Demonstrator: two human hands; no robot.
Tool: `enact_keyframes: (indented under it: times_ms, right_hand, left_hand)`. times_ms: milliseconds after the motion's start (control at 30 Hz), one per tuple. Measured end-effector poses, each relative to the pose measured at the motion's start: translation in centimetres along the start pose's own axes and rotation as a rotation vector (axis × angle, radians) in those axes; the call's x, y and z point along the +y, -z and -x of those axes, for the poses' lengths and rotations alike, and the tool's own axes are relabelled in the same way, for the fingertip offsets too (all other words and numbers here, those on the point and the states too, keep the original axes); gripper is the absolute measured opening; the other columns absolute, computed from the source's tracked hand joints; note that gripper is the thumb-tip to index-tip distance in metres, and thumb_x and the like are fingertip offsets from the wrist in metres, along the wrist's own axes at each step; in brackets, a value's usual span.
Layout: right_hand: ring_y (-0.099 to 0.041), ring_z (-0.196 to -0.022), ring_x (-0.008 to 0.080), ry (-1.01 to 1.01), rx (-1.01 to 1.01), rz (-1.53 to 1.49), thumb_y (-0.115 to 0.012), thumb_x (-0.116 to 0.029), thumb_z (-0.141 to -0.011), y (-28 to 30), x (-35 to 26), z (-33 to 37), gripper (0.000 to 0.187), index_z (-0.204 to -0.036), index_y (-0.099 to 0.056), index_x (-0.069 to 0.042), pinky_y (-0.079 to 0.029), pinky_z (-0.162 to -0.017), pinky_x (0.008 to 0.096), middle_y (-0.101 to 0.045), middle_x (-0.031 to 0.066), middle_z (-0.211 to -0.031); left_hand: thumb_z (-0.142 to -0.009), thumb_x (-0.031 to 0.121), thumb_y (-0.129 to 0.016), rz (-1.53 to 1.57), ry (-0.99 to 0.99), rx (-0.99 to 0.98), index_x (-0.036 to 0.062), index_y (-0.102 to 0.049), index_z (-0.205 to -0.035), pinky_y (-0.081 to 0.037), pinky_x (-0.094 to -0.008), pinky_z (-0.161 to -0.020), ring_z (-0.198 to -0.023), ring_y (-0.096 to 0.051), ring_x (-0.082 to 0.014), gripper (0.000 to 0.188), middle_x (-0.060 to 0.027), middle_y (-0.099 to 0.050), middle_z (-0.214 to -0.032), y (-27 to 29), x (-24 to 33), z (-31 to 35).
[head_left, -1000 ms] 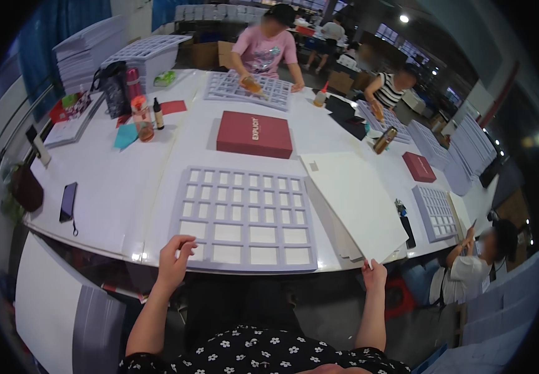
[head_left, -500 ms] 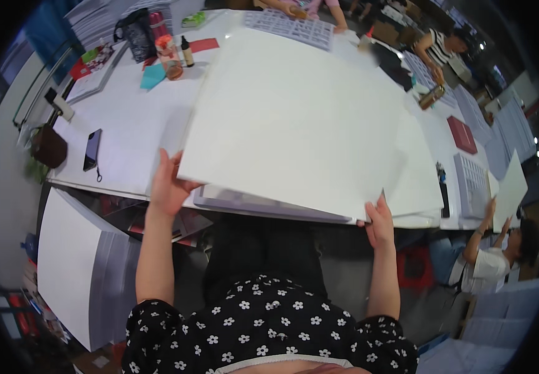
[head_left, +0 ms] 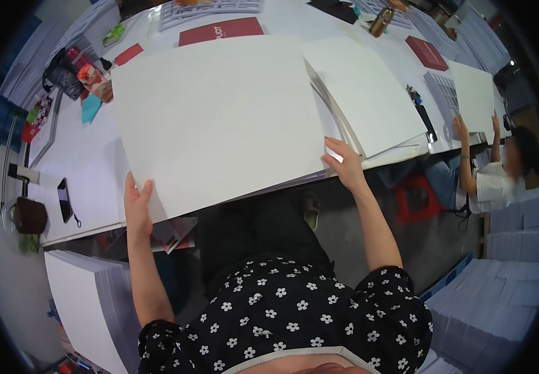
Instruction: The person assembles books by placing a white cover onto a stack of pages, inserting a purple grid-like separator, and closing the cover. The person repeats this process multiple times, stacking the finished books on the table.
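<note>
A large white sheet of board (head_left: 219, 124) is held out flat over the near part of the table, between my two hands. My left hand (head_left: 137, 204) grips its near left corner, thumb on top and fingers along the edge. At the right edge, near the front corner, my right hand (head_left: 344, 163) closes round the board. To the right lie more white boards (head_left: 369, 93), slightly fanned, with a gap between them and the held sheet. What lies under the held sheet is hidden.
A flat red box (head_left: 219, 31) and a white compartmented tray (head_left: 210, 11) lie beyond the board. Bottles (head_left: 95, 81) and a phone (head_left: 64, 199) are at left. A tall stack of boards (head_left: 85, 305) stands below left. A co-worker (head_left: 500, 168) holds a white sheet at right.
The held sheet has moved left, away from the other boards, and lies flatter in my hands. A red box now shows beyond it. My view has turned.
</note>
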State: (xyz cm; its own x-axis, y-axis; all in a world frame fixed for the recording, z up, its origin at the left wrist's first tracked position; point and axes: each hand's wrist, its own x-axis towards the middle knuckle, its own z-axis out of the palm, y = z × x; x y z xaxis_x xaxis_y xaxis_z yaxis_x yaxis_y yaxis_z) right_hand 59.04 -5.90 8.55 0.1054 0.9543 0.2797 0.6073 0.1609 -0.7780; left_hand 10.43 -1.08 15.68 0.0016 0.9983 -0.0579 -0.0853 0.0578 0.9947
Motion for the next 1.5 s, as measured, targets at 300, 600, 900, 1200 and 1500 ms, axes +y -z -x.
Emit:
enact_keyframes:
  times_ms: [300,600,900,1200,1500]
  right_hand:
    - [-0.052,-0.13,0.0315,-0.214,-0.13,-0.129,-0.074,-0.015,-0.085,-0.5,1.2,0.9,0.048,-0.13,-0.063,-0.005,-0.043,-0.107,0.0373,-0.056,0.016,-0.141]
    - [-0.052,-0.128,0.0288,-0.15,-0.158,0.021,-0.075,-0.014,-0.082,-0.4,1.5,0.9,0.052,-0.132,-0.062,-0.008,-0.041,-0.108,0.0369,-0.055,0.0121,-0.144]
    - [-0.052,-0.129,0.0284,-0.144,-0.164,0.033,-0.075,-0.014,-0.082,-0.4,1.4,0.8,0.051,-0.131,-0.063,-0.006,-0.041,-0.108,0.0367,-0.055,0.0121,-0.143]
    - [-0.055,-0.121,0.0341,-0.037,-0.112,0.249,-0.075,-0.015,-0.082,-0.8,0.2,1.0,0.049,-0.129,-0.061,-0.005,-0.045,-0.1,0.0425,-0.061,0.015,-0.132]
    - [-0.042,-0.136,0.0388,0.251,0.03,0.623,-0.074,-0.021,-0.081,-4.6,-4.6,4.6,0.065,-0.14,-0.05,-0.006,-0.037,-0.108,0.0512,-0.045,0.0186,-0.147]
  left_hand:
    - [-0.099,0.005,-0.055,-0.063,0.04,-0.028,0.0012,-0.041,-0.143,-0.04,-0.0342,-0.107,-0.125,-0.053,-0.0201,0.047,-0.0116,-0.055,-0.138,0.8,-1.5,-2.2]
    - [-0.098,0.005,-0.055,-0.058,0.071,-0.021,0.0006,-0.04,-0.145,-0.04,-0.034,-0.107,-0.126,-0.053,-0.0205,0.049,-0.0118,-0.054,-0.139,0.9,-1.7,-2.3]
    - [-0.098,0.005,-0.056,-0.105,0.059,-0.017,0.0001,-0.038,-0.146,-0.037,-0.0339,-0.109,-0.129,-0.05,-0.0208,0.051,-0.0125,-0.052,-0.142,0.7,-1.5,-2.5]
    - [-0.097,0.004,-0.055,-0.187,0.007,0.005,-0.0007,-0.038,-0.146,-0.037,-0.0339,-0.109,-0.129,-0.05,-0.0208,0.052,-0.0123,-0.053,-0.14,0.9,-2.0,-2.6]
    - [-0.097,0.005,-0.056,-0.166,0.027,-0.009,-0.001,-0.04,-0.145,-0.037,-0.0337,-0.109,-0.128,-0.05,-0.0203,0.051,-0.0124,-0.054,-0.138,1.1,-2.6,-2.5]
